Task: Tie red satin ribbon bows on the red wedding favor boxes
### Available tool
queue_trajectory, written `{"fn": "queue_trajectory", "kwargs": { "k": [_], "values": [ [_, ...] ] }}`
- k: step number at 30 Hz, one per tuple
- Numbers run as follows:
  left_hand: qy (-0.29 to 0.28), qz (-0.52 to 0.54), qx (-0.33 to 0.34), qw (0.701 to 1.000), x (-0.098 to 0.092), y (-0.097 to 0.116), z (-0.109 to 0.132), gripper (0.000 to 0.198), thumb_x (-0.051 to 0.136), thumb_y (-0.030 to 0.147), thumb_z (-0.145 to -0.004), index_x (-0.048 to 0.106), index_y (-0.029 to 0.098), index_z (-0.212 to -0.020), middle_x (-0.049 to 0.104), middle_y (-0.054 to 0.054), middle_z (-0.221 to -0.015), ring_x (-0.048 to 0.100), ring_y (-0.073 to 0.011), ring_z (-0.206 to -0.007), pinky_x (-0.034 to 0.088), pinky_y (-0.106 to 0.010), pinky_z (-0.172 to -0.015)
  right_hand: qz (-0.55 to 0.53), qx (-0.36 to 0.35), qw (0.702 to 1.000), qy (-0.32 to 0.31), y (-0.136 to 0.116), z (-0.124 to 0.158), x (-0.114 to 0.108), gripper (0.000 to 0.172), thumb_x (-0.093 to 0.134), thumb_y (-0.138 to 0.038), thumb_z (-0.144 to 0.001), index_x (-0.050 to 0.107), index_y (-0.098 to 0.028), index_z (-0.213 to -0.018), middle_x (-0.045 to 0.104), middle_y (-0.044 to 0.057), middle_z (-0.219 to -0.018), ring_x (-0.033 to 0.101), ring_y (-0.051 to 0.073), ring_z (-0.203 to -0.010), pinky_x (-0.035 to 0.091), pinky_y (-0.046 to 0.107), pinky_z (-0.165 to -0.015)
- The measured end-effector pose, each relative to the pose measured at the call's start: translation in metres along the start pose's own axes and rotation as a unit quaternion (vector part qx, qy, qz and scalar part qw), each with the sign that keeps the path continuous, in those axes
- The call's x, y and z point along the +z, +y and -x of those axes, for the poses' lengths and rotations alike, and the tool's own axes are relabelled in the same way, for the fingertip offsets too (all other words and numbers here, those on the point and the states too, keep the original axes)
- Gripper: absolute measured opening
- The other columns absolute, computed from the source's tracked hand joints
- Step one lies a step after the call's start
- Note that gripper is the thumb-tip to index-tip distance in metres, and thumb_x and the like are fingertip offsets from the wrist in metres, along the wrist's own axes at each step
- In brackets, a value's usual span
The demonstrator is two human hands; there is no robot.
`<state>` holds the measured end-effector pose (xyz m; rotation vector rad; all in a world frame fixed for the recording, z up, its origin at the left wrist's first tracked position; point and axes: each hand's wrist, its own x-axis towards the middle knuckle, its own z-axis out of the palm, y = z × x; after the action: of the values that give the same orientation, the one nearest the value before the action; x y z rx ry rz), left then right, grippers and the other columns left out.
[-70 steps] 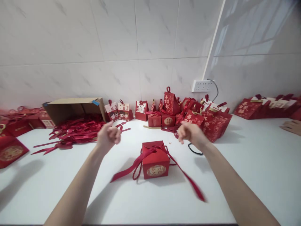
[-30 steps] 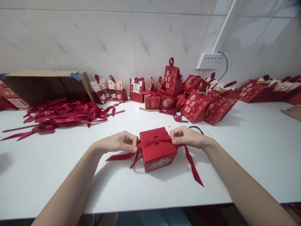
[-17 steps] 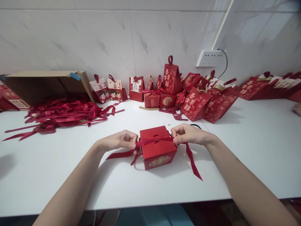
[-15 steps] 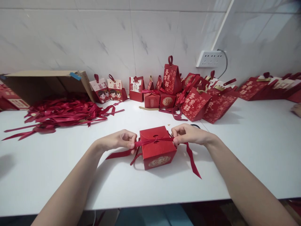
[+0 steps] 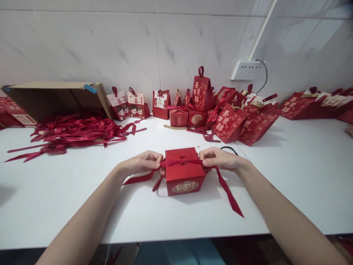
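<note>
White table (image 5: pixel 138 217); 2 hands (image 5: pixel 142 163) (image 5: pixel 222 161) pinch ribbon (image 5: pixel 182 161) across red box (image 5: pixel 185 173), its rear and underside hidden.

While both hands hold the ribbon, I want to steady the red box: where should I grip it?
I'd take the red box by its lower front wall and back wall, from the near and far sides. The front is flat and uncovered, while the left hand and right hand crowd the ends and the ribbon crosses the top. The back is hidden.
</note>
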<state>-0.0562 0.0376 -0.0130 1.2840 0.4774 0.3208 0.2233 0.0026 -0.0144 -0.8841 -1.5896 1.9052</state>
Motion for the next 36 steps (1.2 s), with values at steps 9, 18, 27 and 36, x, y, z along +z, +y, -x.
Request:
{"fn": "queue_trajectory", "kwargs": {
  "k": [9, 18, 27, 36],
  "values": [
    [-0.030, -0.027, -0.032, 0.999, 0.005, 0.005, 0.003, 0.029, 0.064, 0.040, -0.073, 0.051, 0.016, -0.065, 0.061, -0.003, -0.046, 0.053, -0.0116, -0.037, 0.036, -0.021, -0.041, 0.042, -0.015, 0.999, 0.010, -0.006, 0.005, 0.001, 0.026, 0.073, -0.036, -0.067, 0.060, -0.013, -0.064, 0.057, -0.002, -0.063, 0.051, 0.008, -0.057, 0.040, 0.022, -0.057],
    [0.063, -0.086, 0.014, 0.994, 0.020, 0.019, 0.010, 0.024, 0.059, 0.034, -0.079, 0.051, 0.015, -0.066, 0.059, -0.001, -0.050, 0.051, -0.0090, -0.039, 0.036, -0.018, -0.039, 0.105, -0.206, 0.963, 0.137, -0.030, 0.010, 0.033, 0.017, 0.068, -0.036, -0.073, 0.069, -0.019, -0.069, 0.063, 0.006, -0.106, 0.059, 0.018, -0.092, 0.046, 0.031, -0.076],
    [0.211, -0.315, 0.019, 0.925, 0.050, 0.057, 0.020, 0.024, 0.050, 0.038, -0.081, 0.054, 0.016, -0.072, 0.044, 0.004, -0.055, 0.037, -0.0074, -0.048, 0.028, -0.020, -0.046, 0.195, -0.203, 0.921, 0.270, -0.021, -0.015, 0.069, 0.018, 0.056, -0.032, -0.082, 0.070, -0.020, -0.084, 0.069, 0.002, -0.083, 0.062, 0.016, -0.078, 0.047, 0.026, -0.070],
    [0.227, -0.629, -0.003, 0.743, 0.076, 0.080, 0.029, 0.016, 0.048, 0.031, -0.081, 0.063, 0.025, -0.083, 0.055, 0.004, -0.059, 0.045, -0.0099, -0.048, 0.029, -0.022, -0.045, 0.243, -0.224, 0.900, 0.286, -0.017, -0.017, 0.069, 0.020, 0.051, -0.021, -0.083, 0.068, -0.021, -0.093, 0.067, 0.003, -0.094, 0.062, 0.016, -0.086, 0.047, 0.030, -0.081]
  ]
}}
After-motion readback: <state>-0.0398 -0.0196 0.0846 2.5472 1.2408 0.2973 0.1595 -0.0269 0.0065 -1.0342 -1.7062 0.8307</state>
